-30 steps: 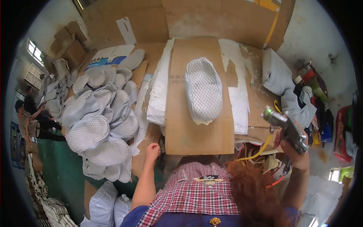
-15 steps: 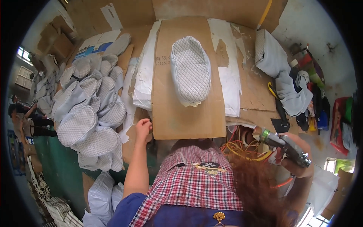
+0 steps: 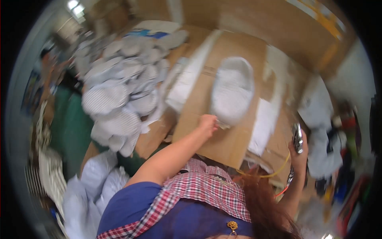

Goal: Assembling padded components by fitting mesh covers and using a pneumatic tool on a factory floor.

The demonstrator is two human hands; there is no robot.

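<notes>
While the right hand (image 3: 299, 153) grips a metal spray gun (image 3: 297, 138), the left hand (image 3: 208, 125) has curled fingers, contact indeterminable (blur); the quilted slipper (image 3: 232, 93) lies just beyond and right of them, on a cardboard sheet (image 3: 217, 147).

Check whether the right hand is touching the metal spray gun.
Touching: the head view shows the metal spray gun gripped in the right hand.

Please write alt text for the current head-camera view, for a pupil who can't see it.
A person's left hand is at the near end of a pale, slipper-shaped piece lying on brown cardboard, while the right hand grips a metal tool. A heap of similar pale pieces lies to the left; the picture is blurred.
</notes>
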